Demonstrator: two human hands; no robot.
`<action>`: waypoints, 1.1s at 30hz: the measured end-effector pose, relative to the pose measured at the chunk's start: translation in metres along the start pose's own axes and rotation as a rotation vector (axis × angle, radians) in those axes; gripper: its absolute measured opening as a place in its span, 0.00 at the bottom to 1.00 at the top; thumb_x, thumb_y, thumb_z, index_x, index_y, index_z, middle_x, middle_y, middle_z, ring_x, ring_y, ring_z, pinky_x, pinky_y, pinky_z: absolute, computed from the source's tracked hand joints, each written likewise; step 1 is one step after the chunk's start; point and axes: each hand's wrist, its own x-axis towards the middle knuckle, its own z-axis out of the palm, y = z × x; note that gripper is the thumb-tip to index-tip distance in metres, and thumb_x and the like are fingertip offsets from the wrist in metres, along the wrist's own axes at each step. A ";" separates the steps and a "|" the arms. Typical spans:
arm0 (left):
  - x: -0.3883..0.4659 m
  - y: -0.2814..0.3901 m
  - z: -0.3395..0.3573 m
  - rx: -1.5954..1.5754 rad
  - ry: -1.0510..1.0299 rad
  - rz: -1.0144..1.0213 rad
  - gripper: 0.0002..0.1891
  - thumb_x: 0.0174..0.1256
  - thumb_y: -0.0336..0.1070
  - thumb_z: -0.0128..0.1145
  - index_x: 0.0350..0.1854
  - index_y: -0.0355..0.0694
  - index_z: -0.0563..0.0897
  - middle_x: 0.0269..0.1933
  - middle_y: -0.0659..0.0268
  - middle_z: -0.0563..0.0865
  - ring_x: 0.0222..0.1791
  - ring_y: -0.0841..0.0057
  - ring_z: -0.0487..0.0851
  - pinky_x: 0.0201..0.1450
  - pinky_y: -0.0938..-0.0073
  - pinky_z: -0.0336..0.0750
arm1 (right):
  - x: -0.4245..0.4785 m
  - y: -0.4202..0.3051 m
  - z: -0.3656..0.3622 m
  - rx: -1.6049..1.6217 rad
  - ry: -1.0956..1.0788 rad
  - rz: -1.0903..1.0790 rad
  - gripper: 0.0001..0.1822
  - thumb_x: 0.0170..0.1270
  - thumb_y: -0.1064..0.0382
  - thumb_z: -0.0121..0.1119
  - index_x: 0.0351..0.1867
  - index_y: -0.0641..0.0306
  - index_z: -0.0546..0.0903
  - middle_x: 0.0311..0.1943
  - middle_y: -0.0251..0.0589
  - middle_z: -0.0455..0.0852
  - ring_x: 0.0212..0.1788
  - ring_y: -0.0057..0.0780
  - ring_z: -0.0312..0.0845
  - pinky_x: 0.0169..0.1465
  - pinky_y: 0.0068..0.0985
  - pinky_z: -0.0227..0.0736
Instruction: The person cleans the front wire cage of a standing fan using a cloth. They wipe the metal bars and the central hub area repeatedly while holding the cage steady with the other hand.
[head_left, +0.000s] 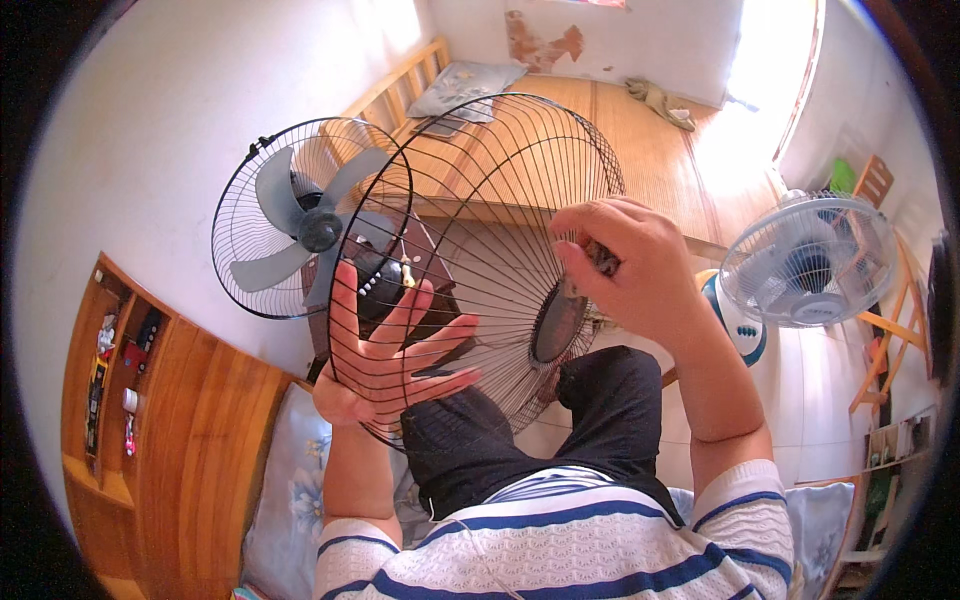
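Note:
A round black wire fan grille (480, 225) stands tilted in front of my body, its lower part over my thighs. A dark round badge (559, 321) sits at its centre, on the right side. My left hand (394, 349) bears on the grille near the left rim, fingers spread and seen through the wires. Beside the grille's right side, my right hand (630, 262) is curled around a small dark wad (600, 256), mostly hidden by the fingers; its material is unclear. Behind the grille on the left is a fan with bare grey blades (319, 225) and its rear guard.
A dark brown box-like stand (427, 247) is under the bladed fan. A white-and-teal fan (810, 262) stands at right, near a wooden folding frame (892, 330). Ahead is a mat-covered bed (555, 172) with a pillow (457, 86). A wooden cabinet (195, 390) is at left.

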 end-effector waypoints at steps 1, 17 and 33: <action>0.001 -0.002 0.001 -0.002 0.007 0.004 0.61 0.38 0.16 0.50 0.72 0.74 0.34 0.74 0.51 0.33 0.68 0.29 0.26 0.58 0.21 0.33 | -0.001 0.000 0.003 -0.043 0.006 -0.027 0.07 0.54 0.68 0.61 0.36 0.61 0.81 0.25 0.37 0.82 0.28 0.27 0.78 0.34 0.24 0.73; -0.002 -0.005 0.010 0.030 0.043 -0.012 0.59 0.42 0.18 0.51 0.71 0.74 0.33 0.74 0.49 0.35 0.68 0.30 0.27 0.59 0.22 0.34 | -0.009 -0.010 0.020 -0.061 0.101 0.078 0.04 0.52 0.66 0.60 0.29 0.60 0.77 0.25 0.39 0.82 0.31 0.38 0.80 0.37 0.33 0.74; -0.003 -0.002 0.017 0.022 0.059 0.014 0.60 0.45 0.17 0.54 0.71 0.72 0.30 0.75 0.52 0.36 0.69 0.31 0.29 0.56 0.19 0.32 | -0.028 -0.014 0.013 0.252 0.052 0.161 0.04 0.52 0.69 0.59 0.30 0.64 0.78 0.26 0.42 0.81 0.31 0.39 0.80 0.37 0.30 0.74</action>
